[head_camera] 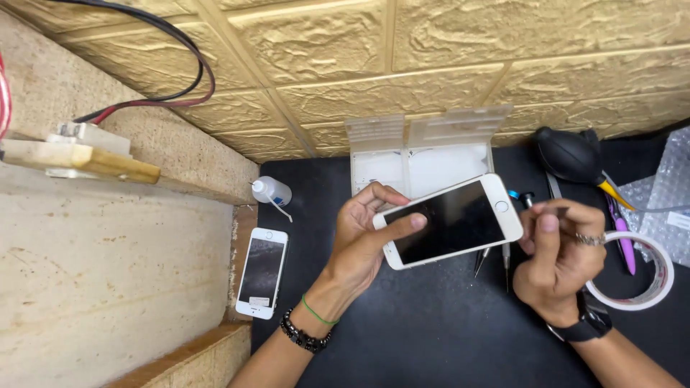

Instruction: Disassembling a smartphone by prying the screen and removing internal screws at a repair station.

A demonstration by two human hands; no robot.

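My left hand (363, 241) holds a white smartphone (449, 219) with a dark screen, tilted above a black mat (431, 323); the thumb lies across the screen's left part. My right hand (557, 251) is closed at the phone's home-button end and pinches a small thin tool between thumb and fingers. A ring is on one finger and a dark watch is on the wrist. Beaded bracelets and a green band circle my left wrist.
A second white phone (261, 271) lies at the mat's left edge beside a small squeeze bottle (272, 192). Behind are an open clear plastic parts box (424, 154), a black air blower (571, 154), tweezers, screwdrivers (505, 259), a tape roll (643, 276) and bubble wrap.
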